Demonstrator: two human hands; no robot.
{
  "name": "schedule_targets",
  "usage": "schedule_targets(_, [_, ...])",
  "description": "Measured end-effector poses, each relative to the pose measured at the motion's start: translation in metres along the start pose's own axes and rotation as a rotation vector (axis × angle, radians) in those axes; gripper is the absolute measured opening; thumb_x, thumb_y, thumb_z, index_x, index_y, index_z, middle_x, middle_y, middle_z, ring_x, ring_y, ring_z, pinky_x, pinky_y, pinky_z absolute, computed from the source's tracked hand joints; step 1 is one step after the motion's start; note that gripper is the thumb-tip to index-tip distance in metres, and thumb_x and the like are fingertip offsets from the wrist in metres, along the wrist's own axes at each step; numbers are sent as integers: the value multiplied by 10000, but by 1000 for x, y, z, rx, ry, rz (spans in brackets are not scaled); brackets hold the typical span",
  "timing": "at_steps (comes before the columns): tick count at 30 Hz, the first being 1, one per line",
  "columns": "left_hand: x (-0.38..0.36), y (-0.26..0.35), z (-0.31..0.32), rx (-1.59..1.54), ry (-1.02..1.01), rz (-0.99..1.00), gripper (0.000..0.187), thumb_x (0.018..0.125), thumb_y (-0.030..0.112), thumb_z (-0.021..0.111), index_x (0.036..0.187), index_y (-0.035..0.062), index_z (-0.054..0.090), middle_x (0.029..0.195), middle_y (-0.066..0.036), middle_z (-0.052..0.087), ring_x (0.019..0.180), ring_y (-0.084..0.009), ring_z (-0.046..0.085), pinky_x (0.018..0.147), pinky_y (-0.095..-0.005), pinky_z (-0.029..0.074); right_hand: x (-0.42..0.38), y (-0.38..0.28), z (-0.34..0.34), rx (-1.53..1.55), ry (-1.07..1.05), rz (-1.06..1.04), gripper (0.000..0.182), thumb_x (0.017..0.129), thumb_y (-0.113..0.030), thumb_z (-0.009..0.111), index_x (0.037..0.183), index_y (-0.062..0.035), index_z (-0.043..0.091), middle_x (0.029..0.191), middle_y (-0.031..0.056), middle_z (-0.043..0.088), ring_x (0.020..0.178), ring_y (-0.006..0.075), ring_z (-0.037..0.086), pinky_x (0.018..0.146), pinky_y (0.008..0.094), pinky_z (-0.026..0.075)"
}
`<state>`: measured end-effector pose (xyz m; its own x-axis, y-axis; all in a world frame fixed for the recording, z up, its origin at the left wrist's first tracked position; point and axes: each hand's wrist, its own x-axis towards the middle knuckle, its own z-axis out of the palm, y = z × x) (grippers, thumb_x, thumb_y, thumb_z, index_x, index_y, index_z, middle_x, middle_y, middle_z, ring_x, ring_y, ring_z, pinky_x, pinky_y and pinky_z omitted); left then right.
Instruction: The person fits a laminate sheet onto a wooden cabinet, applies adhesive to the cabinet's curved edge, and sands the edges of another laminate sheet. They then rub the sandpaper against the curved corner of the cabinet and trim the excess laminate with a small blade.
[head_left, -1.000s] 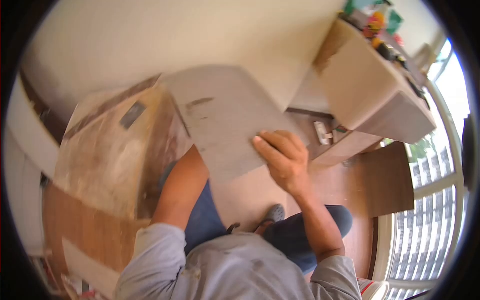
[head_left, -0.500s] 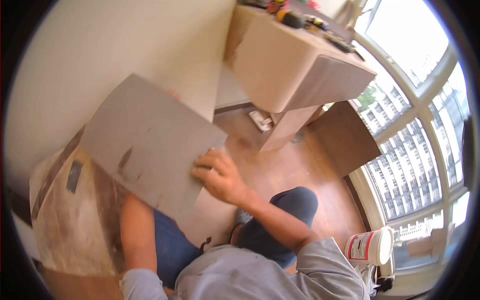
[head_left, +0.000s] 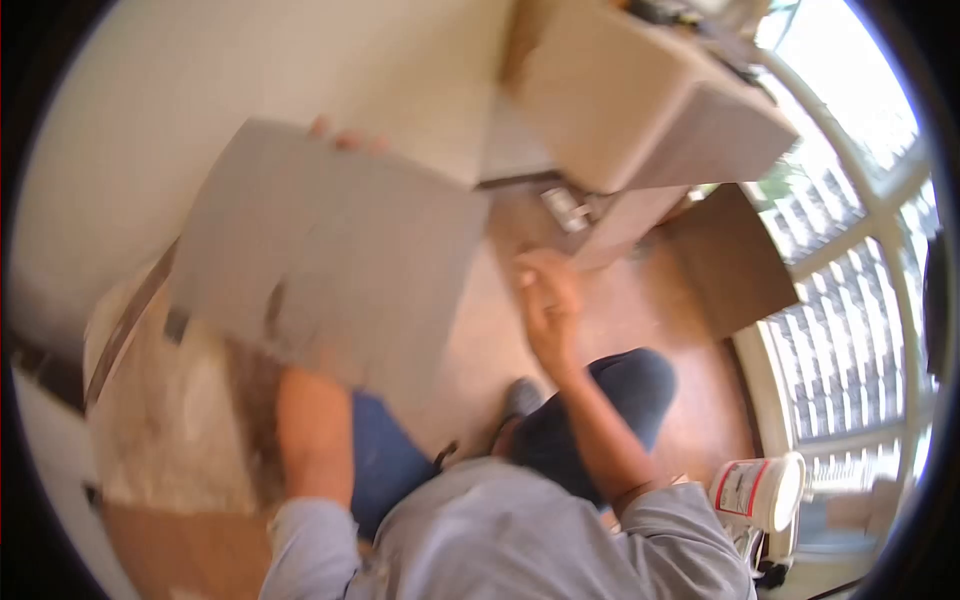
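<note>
A flat grey board point(head_left: 340, 250) with a dark smear near its lower edge is held up at a tilt in front of me. My left hand point(head_left: 345, 136) grips it from behind: the fingertips curl over the far edge, and the board hides the palm. Off the board's right side, above the floor, is my right hand point(head_left: 548, 295), blurred, its fingers bent and drawn together. Whatever lies between those fingers is too small or smeared to make out.
A worn, stained panel point(head_left: 170, 420) lies at my left. Ahead stands a pale rounded cabinet point(head_left: 610, 100) with tools on top. A brown board point(head_left: 735, 260) leans by the windows. Near my right elbow is a white bucket point(head_left: 760, 492). My bent knee point(head_left: 640, 395) is close to my right arm.
My right hand has come away from the board's right edge and moved right. The board has turned slightly and shows more of my left fingertips. The whole view has shifted.
</note>
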<state>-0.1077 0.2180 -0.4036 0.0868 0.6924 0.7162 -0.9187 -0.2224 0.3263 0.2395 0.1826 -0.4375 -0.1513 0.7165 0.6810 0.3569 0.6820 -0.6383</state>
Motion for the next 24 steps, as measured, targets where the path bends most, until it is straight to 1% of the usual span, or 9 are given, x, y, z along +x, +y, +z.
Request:
schedule_targets(1, [10, 6, -27, 25, -139, -59, 640, 1148, 513, 334, 1697, 189, 277, 1477, -140, 592, 1489, -347, 465, 1328, -561, 242, 6, -4, -2, 58, -15, 90, 156, 996, -61, 703, 1141, -31, 752, 1195, 150, 683, 1075, 314, 666, 969, 378, 540])
schedule_targets(3, [6, -10, -57, -11, -16, 155, 641, 1153, 498, 321, 1687, 145, 292, 1457, -152, 596, 1440, -309, 509, 1334, -549, 234, 13, -15, 4, 540, 88, 464, 134, 1007, -69, 692, 1113, 1, 736, 1120, 143, 696, 999, 285, 683, 918, 359, 546])
schedule_targets(4, [10, -19, -39, -32, -41, 150, 641, 1153, 498, 321, 1687, 145, 292, 1457, -152, 596, 1440, -309, 509, 1334, -549, 234, 23, -23, -9, 523, 111, 446, 134, 1007, -69, 692, 1113, 1, 736, 1120, 143, 696, 999, 285, 683, 918, 359, 546])
schedule_targets(6, [14, -17, 7, 19, 107, 181, 609, 1166, 452, 299, 1662, 100, 333, 1388, -155, 616, 1361, -263, 560, 1337, -526, 245, 42, -44, -22, 279, 174, 193, 143, 997, -44, 686, 1122, 12, 726, 1057, 131, 691, 972, 237, 684, 856, 330, 545])
schedule_targets(7, [12, -18, 9, 16, 97, 182, 609, 1166, 452, 299, 1662, 100, 333, 1388, -155, 616, 1361, -263, 560, 1337, -526, 245, 50, -41, -29, 276, 178, 185, 143, 997, -44, 686, 1122, 12, 726, 1057, 131, 691, 972, 237, 684, 856, 330, 545])
schedule_targets(9, [12, -19, 10, -20, 135, 218, 611, 1172, 405, 292, 1647, 23, 313, 1360, -157, 612, 1355, -269, 554, 1350, -466, 239, 69, -34, -54, -83, 214, -164, 164, 987, -25, 677, 1140, 15, 719, 1021, 132, 677, 937, 219, 681, 812, 319, 538])
schedule_targets(12, [14, -20, 15, -13, 183, 234, 609, 1172, 402, 289, 1647, 21, 311, 1359, -159, 610, 1352, -269, 555, 1348, -463, 243, 102, -35, -79, -133, 345, -3, 220, 1012, -23, 625, 1209, 9, 718, 1047, 166, 677, 906, 277, 673, 810, 384, 535])
schedule_targets(18, [9, -19, 36, 24, 246, 235, 607, 1173, 395, 285, 1646, 16, 308, 1355, -165, 605, 1347, -269, 555, 1345, -457, 252, 171, -16, -103, -216, 445, -145, 318, 1068, -57, 560, 1353, 16, 681, 1041, 174, 659, 912, 292, 658, 837, 389, 524])
schedule_targets(24, [8, -22, 48, 61, 291, 243, 604, 1174, 388, 280, 1645, 11, 304, 1352, -170, 601, 1342, -268, 556, 1342, -451, 262, 196, -5, -94, -194, 436, -118, 343, 1048, -40, 567, 1370, -6, 681, 1007, 167, 647, 890, 307, 654, 817, 388, 530])
